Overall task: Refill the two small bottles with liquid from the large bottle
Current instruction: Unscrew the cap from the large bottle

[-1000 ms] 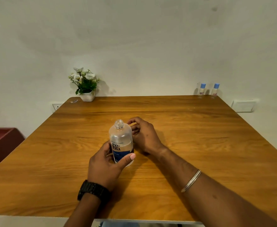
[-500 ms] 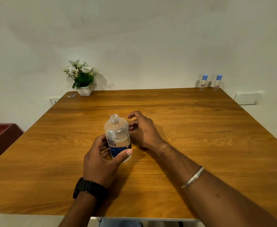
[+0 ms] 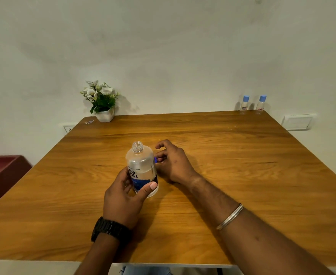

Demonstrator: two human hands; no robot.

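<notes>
The large clear bottle (image 3: 142, 169) with a blue label stands uncapped on the wooden table (image 3: 232, 165), partly filled with clear liquid. My left hand (image 3: 123, 197) is wrapped around its lower half, thumb across the label. My right hand (image 3: 173, 161) rests on the table just right of the bottle, fingers curled around a small blue cap (image 3: 155, 160) that is mostly hidden. Two small bottles with light-blue caps stand at the far right back edge against the wall, one on the left (image 3: 244, 105) and one on the right (image 3: 260, 105), both out of arm's reach.
A white pot of artificial flowers (image 3: 103, 108) stands at the back left corner, with a small scrap (image 3: 89, 122) beside it. A dark red piece of furniture (image 3: 2, 171) sits left of the table. A wall switch plate (image 3: 298, 122) is at the right.
Only the view has shifted slightly with my head. Both hands and the large bottle stay where they were.
</notes>
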